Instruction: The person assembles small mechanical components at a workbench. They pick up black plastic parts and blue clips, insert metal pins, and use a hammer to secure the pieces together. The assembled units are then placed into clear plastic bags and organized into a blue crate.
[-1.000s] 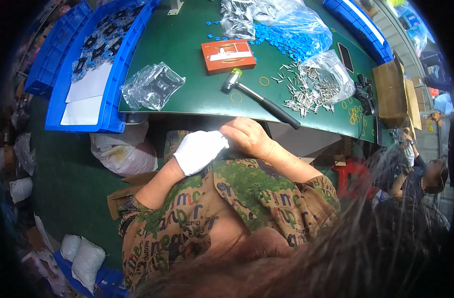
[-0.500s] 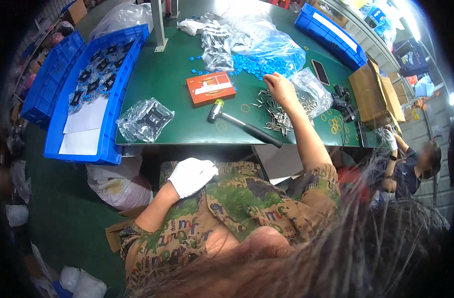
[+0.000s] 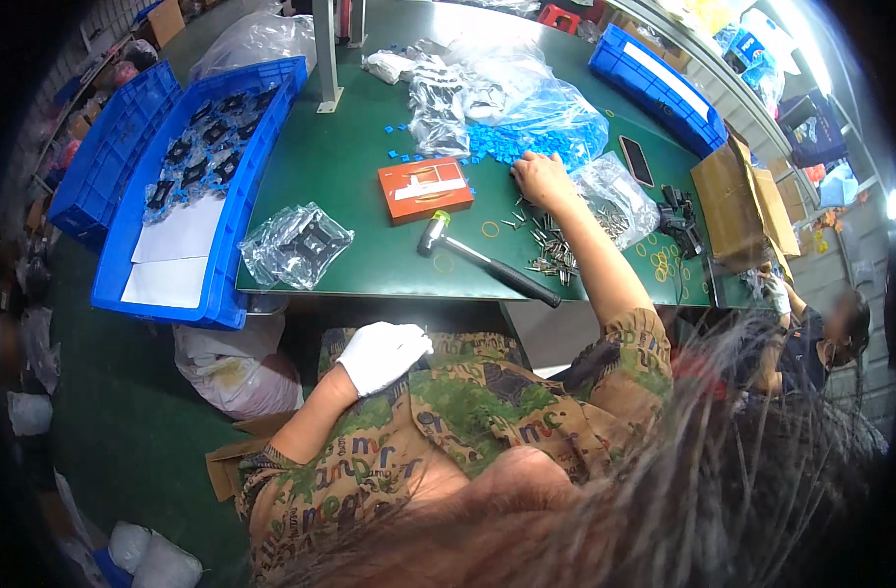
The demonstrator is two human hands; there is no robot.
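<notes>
My right hand [image 3: 544, 180], bare, is over the green table between a heap of small blue plastic pieces [image 3: 502, 145] and a pile of metal pins [image 3: 554, 253]. Its fingers are bent together, and anything between them is too small to make out. In front of my body, below the table edge, my left hand [image 3: 381, 357] wears a white glove. Its fingers are curled closed, with their contents hidden. A hammer [image 3: 487, 261] with a black handle lies left of the pins. Behind it sits an orange-red box [image 3: 425, 190].
A bagged black part [image 3: 299, 245] lies at the table's left front. Beside it stands a blue crate [image 3: 227, 211] of similar parts. To the right are a clear bag [image 3: 619, 196], a phone [image 3: 637, 161], rubber bands [image 3: 661, 263] and a cardboard box [image 3: 737, 206]. Another person works at far right.
My right hand has shifted a little left and nearer over the table. The whole view has moved slightly. My left hand stays closed in front of my body.
</notes>
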